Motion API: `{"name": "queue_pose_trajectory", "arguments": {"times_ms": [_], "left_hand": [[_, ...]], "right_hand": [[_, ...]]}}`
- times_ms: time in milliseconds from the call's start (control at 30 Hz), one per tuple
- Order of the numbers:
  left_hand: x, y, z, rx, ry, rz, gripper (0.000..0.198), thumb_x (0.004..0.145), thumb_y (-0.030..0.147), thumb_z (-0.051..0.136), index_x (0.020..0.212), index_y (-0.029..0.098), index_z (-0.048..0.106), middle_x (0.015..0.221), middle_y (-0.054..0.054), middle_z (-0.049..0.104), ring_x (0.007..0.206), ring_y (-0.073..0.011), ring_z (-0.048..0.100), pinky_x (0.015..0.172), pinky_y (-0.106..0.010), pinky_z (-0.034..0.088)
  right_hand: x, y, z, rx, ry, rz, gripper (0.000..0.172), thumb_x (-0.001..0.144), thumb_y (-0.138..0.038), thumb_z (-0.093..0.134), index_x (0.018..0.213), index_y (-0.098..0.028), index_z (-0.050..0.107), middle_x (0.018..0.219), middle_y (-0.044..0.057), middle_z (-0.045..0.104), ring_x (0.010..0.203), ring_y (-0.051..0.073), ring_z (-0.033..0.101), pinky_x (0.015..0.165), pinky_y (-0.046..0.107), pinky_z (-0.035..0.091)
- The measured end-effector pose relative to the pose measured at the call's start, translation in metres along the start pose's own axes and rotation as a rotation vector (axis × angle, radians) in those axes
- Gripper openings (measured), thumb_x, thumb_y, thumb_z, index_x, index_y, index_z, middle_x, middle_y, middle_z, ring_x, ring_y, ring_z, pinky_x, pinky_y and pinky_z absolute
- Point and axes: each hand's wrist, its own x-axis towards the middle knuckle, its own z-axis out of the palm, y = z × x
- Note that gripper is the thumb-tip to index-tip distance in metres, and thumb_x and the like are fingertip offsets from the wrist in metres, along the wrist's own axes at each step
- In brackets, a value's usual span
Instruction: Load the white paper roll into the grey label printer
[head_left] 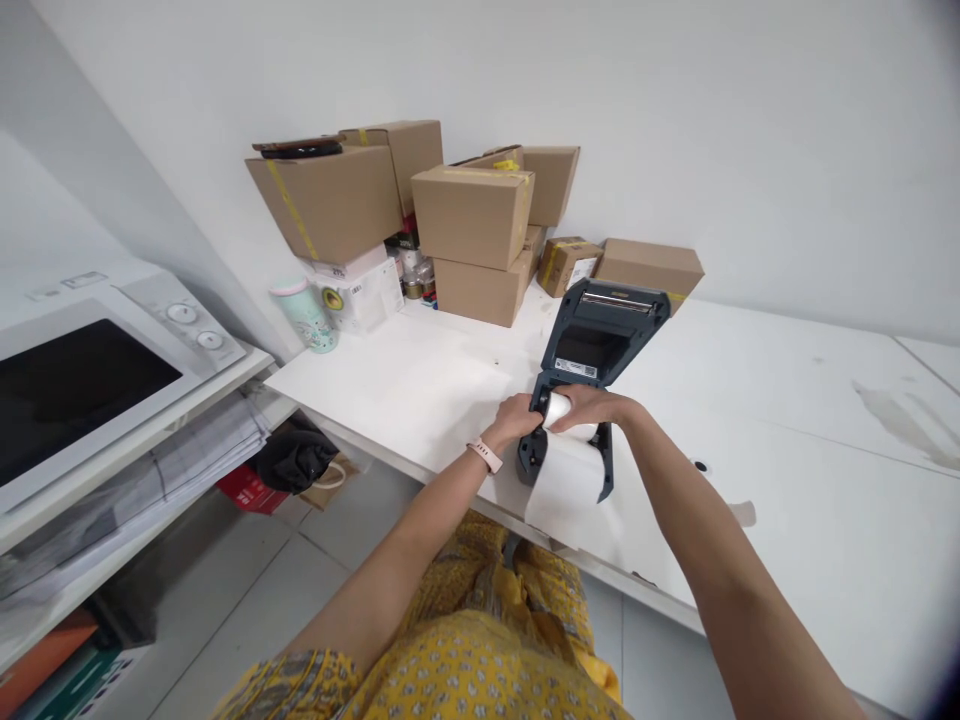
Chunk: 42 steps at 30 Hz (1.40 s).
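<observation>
A dark grey label printer [609, 332] stands on the white table with its lid raised. Inside it sits a white label roll [557, 409], and a wide strip of its paper [562, 478] hangs out over the printer's front. My right hand [589, 404] reaches in from the right and grips the roll, thumb and fingers around it. At the printer's left side my left hand [515, 418] has its fingers closed on the edge, close to the roll's end; part of them is hidden. A pink band [485, 456] circles my left wrist.
Cardboard boxes [472, 215] are stacked along the wall behind. A mint-green tumbler [306, 315] stands at the table's left end beside a white box [367, 298]. On the left, a white microwave [90, 350] sits on a shelf. A small black-centred object [700, 466] lies right of the printer.
</observation>
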Motion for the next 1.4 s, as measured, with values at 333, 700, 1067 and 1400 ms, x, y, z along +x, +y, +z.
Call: {"name": "queue_pose_trajectory", "arguments": {"times_ms": [333, 700, 1067, 1400], "left_hand": [[-0.002, -0.007, 0.011, -0.002, 0.074, 0.039, 0.04, 0.079, 0.021, 0.051, 0.115, 0.019, 0.067, 0.115, -0.013, 0.073, 0.107, -0.0342, 0.068, 0.09, -0.041, 0.052], [-0.006, -0.003, 0.015, 0.018, 0.115, -0.007, 0.043, 0.083, 0.019, 0.048, 0.122, 0.023, 0.064, 0.121, -0.009, 0.072, 0.114, -0.0315, 0.065, 0.1, -0.042, 0.047], [-0.007, -0.002, 0.015, -0.01, 0.122, 0.017, 0.045, 0.082, 0.019, 0.047, 0.124, 0.024, 0.063, 0.121, -0.008, 0.072, 0.113, -0.0319, 0.065, 0.099, -0.042, 0.047], [-0.006, -0.002, 0.014, 0.026, 0.117, -0.002, 0.046, 0.083, 0.019, 0.047, 0.125, 0.024, 0.063, 0.121, -0.008, 0.072, 0.112, -0.0312, 0.065, 0.098, -0.041, 0.047]], "right_hand": [[-0.095, 0.033, -0.015, 0.659, 0.228, -0.26, 0.083, 0.06, -0.05, 0.081, 0.133, -0.022, 0.054, 0.123, 0.01, 0.069, 0.11, 0.032, 0.066, 0.094, 0.041, 0.055], [-0.104, 0.109, 0.035, 0.552, 0.596, 0.206, 0.062, 0.063, -0.033, 0.073, 0.123, -0.022, 0.06, 0.116, 0.009, 0.068, 0.092, 0.024, 0.066, 0.072, 0.033, 0.056], [-0.15, 0.145, 0.056, 0.781, 0.786, 0.261, 0.043, 0.082, -0.044, 0.063, 0.122, -0.029, 0.065, 0.136, 0.015, 0.064, 0.13, 0.033, 0.056, 0.099, 0.047, 0.048], [-0.174, 0.143, 0.084, 0.784, 0.413, 0.214, 0.035, 0.08, -0.051, 0.068, 0.107, -0.029, 0.076, 0.091, 0.011, 0.077, 0.068, 0.03, 0.072, 0.059, 0.042, 0.056]]}}
